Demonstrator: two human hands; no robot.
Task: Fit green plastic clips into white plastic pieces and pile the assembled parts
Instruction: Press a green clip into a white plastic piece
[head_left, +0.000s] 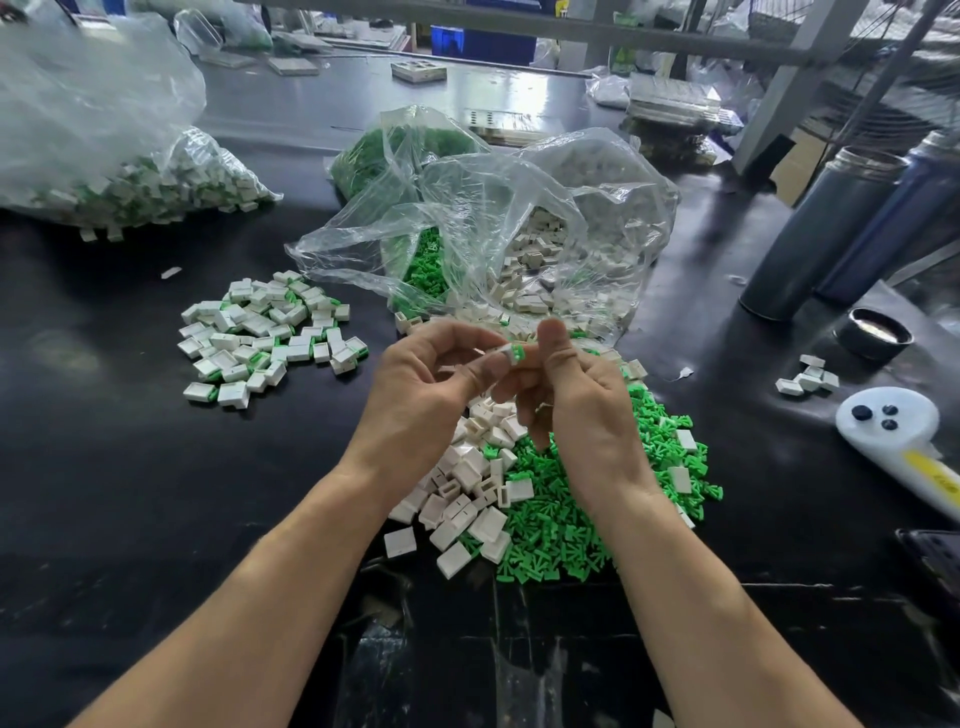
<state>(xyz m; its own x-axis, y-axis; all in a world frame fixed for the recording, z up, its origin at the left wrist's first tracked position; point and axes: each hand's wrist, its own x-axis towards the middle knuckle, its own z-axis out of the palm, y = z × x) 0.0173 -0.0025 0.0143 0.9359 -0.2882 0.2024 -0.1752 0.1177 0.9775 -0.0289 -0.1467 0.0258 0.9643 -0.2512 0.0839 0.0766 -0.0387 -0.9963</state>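
Item: small white plastic piece pinched in left hand; green plastic clip at its right end, pinched by right hand, apparently part-seated. Assembled pile lies left.

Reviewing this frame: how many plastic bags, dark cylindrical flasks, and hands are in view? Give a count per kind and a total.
Clear plastic bags of parts: 3 (left bag, green-clip bag, open bag)
Dark flasks: 2 (nearer flask, farther flask)
Hands: 2 (left hand, right hand)
Total: 7
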